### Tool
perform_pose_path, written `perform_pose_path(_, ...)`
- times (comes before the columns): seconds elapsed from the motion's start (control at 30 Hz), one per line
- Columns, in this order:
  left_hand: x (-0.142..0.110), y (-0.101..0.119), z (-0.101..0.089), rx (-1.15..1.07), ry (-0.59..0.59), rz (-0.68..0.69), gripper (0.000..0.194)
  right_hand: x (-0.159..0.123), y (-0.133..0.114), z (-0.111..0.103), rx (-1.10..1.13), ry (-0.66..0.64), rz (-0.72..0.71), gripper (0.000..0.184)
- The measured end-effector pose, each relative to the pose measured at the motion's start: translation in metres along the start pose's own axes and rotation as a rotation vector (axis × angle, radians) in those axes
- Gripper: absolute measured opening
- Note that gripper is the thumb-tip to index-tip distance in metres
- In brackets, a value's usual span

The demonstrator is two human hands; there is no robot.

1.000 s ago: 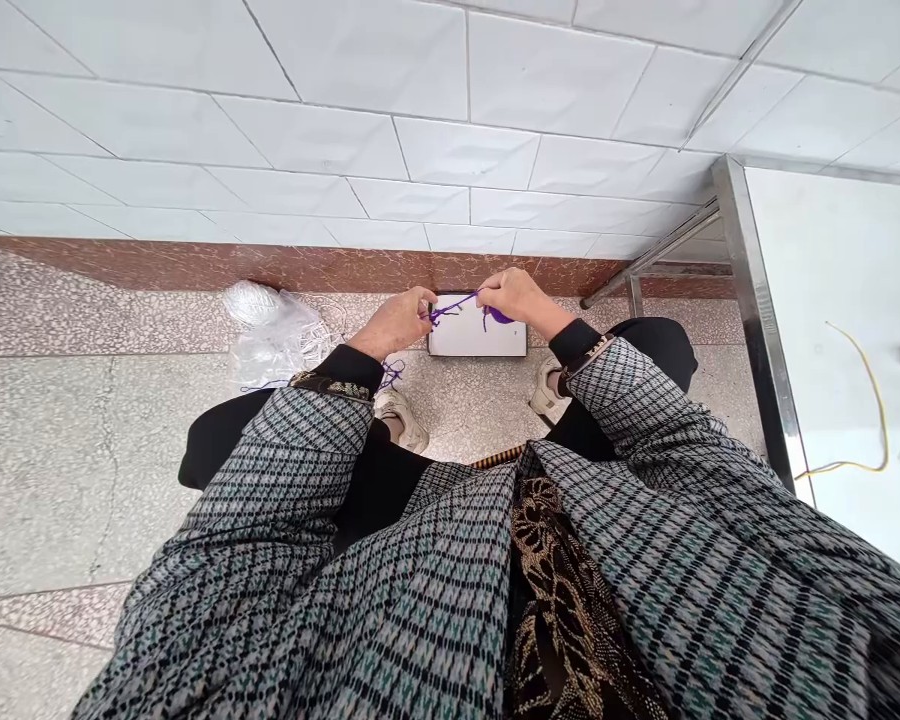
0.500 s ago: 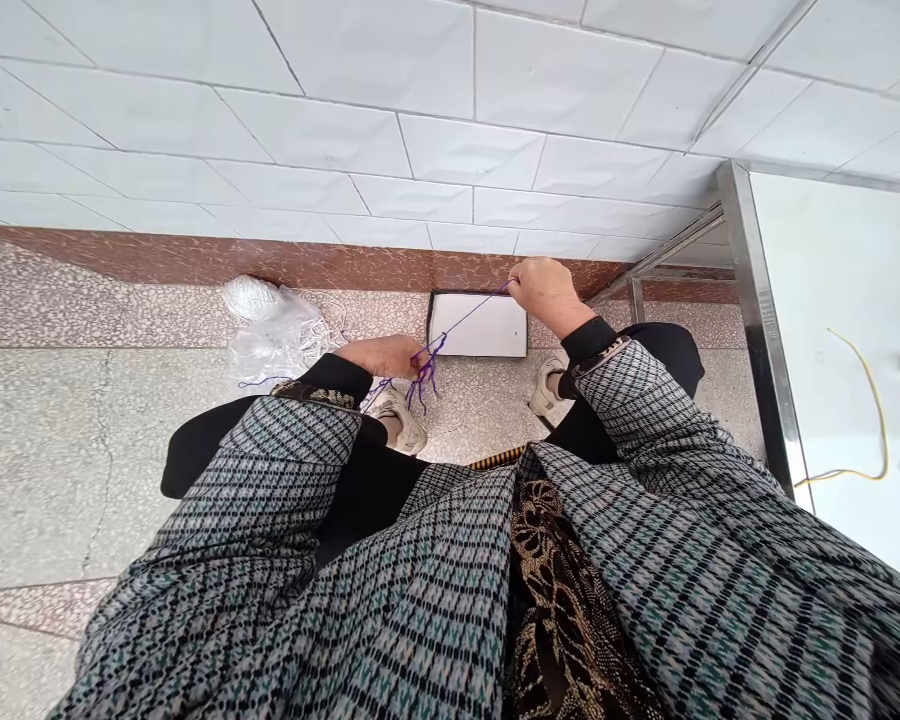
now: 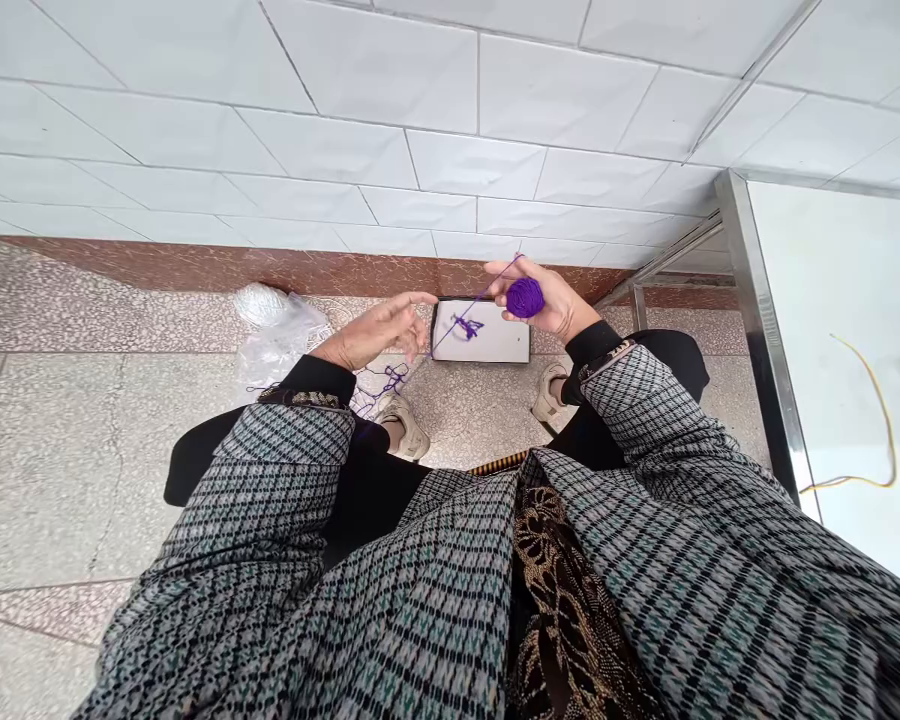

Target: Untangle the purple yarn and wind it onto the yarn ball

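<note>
My right hand is shut on a small ball of purple yarn above the top right corner of a white rectangular board. A taut purple strand runs from that hand down across the board, passing my left hand. That hand is raised at the board's left side, its fingers apart and holding nothing. A small purple yarn tuft lies on the board. Looser purple yarn tangles below my left wrist.
A white ball of cord sits in a clear plastic bag on the terrazzo floor, left of the board. Beige sneakers show below. A steel table leg stands right, beside a yellow cable. White wall tiles rise behind.
The purple ball now shows in my right hand, which has turned its palm upward. My left hand has risen and opened. A purple tuft now lies on the board.
</note>
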State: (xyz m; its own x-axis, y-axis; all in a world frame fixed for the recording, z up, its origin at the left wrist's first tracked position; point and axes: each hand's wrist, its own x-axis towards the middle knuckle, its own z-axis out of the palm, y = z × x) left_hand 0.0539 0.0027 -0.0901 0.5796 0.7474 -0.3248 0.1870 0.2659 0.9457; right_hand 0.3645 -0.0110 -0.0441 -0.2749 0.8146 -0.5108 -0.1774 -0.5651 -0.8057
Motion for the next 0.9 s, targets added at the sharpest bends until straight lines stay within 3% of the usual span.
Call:
perform_pose_path(0.07, 0.005, 0.000, 0.004, 0.060, 0.134, 0.066, 0.044, 0.001, -0.002, 0.003, -0.025, 0.025, -0.041, 0.052)
perform_pose_path(0.13, 0.011, 0.001, 0.010, 0.121, 0.163, 0.075, 0.041, 0.001, -0.004, 0.005, -0.042, 0.042, -0.067, 0.055)
perform_pose_path(0.33, 0.026, 0.000, 0.023, 0.066, -0.112, 0.020, 0.060, 0.002, -0.010, 0.012, 0.137, 0.065, 0.009, 0.059)
perform_pose_path(0.47, 0.042, 0.002, 0.014, 0.172, -0.192, -0.001, 0.059, 0.008, -0.015, 0.014, 0.242, 0.042, 0.040, 0.060)
perform_pose_path(0.57, 0.055, 0.010, 0.008, 0.281, -0.253, 0.069, 0.061, 0.017, -0.022, 0.018, 0.329, -0.057, 0.068, 0.060)
perform_pose_path(0.67, 0.063, 0.017, 0.009, 0.307, -0.235, 0.135, 0.044, 0.023, -0.033, 0.024, 0.397, -0.096, 0.116, 0.058)
perform_pose_path(0.77, 0.064, 0.020, 0.012, 0.263, -0.212, 0.145, 0.025, 0.023, -0.045, 0.029, 0.394, -0.028, 0.127, 0.056)
perform_pose_path(0.9, 0.061, 0.016, 0.011, 0.211, -0.213, 0.134, 0.024, 0.022, -0.057, 0.030, 0.325, 0.028, 0.102, 0.055)
